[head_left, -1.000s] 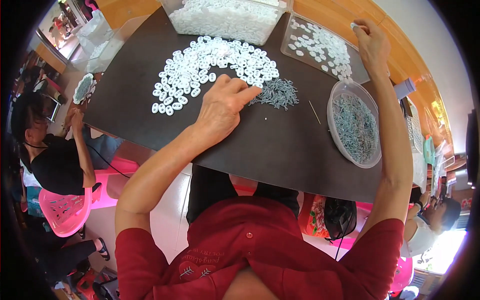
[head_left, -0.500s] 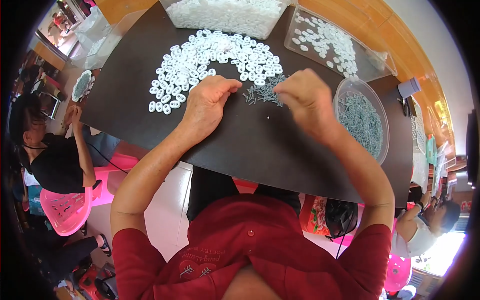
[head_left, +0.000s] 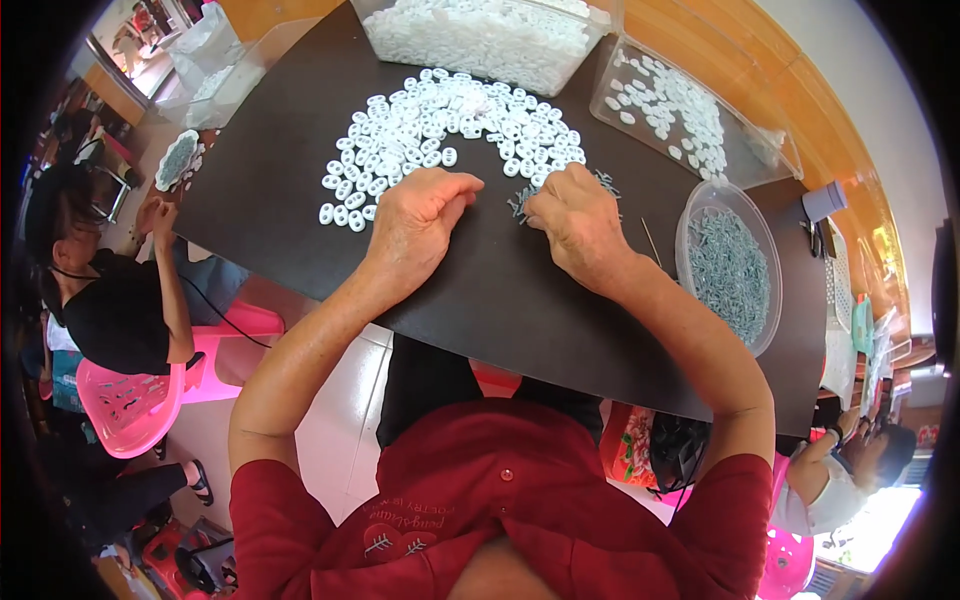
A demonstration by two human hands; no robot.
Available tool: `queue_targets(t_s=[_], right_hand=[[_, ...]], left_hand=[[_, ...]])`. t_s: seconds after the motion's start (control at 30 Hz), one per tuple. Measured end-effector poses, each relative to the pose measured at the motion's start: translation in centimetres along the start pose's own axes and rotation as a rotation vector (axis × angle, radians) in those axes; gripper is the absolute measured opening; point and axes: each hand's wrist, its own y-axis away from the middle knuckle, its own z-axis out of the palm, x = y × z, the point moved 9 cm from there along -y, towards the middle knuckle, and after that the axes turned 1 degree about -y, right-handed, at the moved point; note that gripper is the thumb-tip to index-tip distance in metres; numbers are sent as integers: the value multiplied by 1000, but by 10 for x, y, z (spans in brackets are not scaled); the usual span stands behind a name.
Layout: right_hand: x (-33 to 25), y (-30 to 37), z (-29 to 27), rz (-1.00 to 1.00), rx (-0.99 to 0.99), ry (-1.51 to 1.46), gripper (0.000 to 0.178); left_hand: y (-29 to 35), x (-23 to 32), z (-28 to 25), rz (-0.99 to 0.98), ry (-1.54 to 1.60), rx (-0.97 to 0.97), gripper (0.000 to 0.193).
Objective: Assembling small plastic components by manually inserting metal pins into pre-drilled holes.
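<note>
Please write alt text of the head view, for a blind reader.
A person's right hand is at a pile of grey screws on a dark table, the left hand beside an arch of white two-holed pieces. Beyond are two clear bins of white pieces; at right, a round tub of screws.

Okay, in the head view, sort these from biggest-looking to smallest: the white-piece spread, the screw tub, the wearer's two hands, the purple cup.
1. White-piece spread
2. Screw tub
3. Left hand and right hand, too alike to rank
4. Purple cup
</note>
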Motion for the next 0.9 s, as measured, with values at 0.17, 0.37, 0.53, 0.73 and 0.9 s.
queue_targets(t_s=[0.17, 0.37, 0.53, 0.73, 0.9], right_hand=[[-10, -4, 0, -103, -33, 95, 14], [-12, 9, -11, -29, 40, -35, 15], [-7, 15, -25, 105, 119, -39, 22], [-6, 24, -31, 143, 148, -81, 23], [-9, 24, -28, 166, 82, -101, 22]], left_hand=[[-18, 17, -29, 239, -393, 188, 15], [-37, 12, -19, 257, -440, 155, 21], [-57, -3, 10, 311, -598, 83, 18], [-65, -19, 29, 307, -702, -31, 9], [-61, -7, 34, 419, -780, -49, 7]])
